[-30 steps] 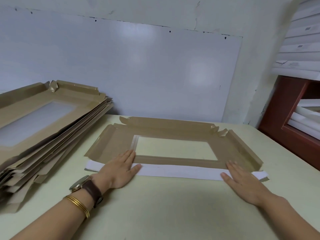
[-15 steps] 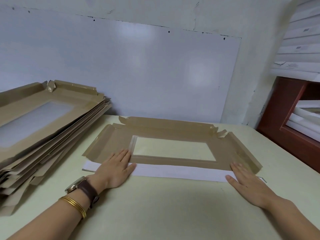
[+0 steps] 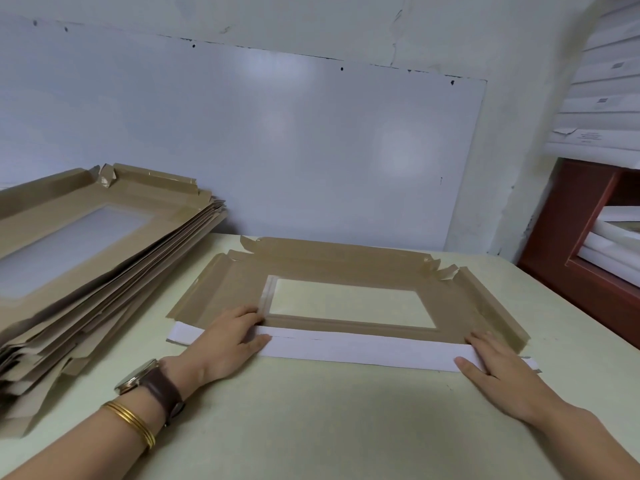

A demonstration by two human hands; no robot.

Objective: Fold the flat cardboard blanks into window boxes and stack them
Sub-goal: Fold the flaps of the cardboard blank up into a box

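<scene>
The cardboard blank (image 3: 346,268) lies flat, brown side up, toward the far edge of the worktop (image 3: 311,427), its clear window (image 3: 349,303) showing the surface beneath. Its near flap (image 3: 363,348) is turned over so the white side faces up. The left hand (image 3: 228,337) and right hand (image 3: 495,362) rest on this flap near its two ends, fingers straight and flat, gripping nothing. Pressing from both ends likely sets the crease evenly along its length and stops the sheet from sliding. A pile of similar blanks (image 3: 86,258) sits at the left edge within reach, probably so pieces can pass between pile and worktop quickly.
</scene>
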